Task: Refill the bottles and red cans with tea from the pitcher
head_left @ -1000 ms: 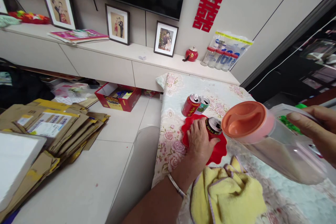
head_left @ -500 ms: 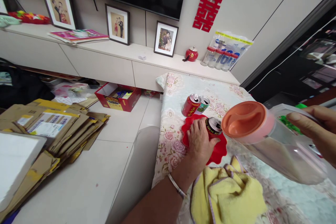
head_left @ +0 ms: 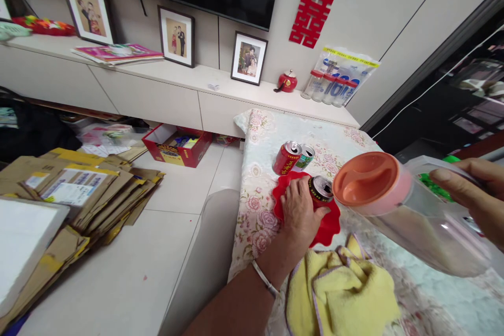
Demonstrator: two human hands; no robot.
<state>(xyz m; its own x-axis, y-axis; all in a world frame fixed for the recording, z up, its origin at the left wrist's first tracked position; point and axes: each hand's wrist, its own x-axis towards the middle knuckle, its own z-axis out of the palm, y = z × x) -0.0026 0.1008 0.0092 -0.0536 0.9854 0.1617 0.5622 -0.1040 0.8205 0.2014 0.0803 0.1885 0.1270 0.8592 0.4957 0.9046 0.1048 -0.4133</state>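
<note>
My left hand is wrapped round an opened drink can with a dark rim, over a red wavy-edged plate. In my right hand, at the right edge, is the handle of a clear plastic pitcher. The pitcher is tilted, its orange lid toward the can and close beside it. No stream of liquid can be made out. Behind the plate stand a red can and a green can, both opened. A crumpled yellow towel lies near me.
A floral cloth covers the table. Something with a green cap is partly hidden behind the pitcher. Flattened cardboard boxes and a red box sit on the floor at left. Picture frames and lidded jars line the cabinet.
</note>
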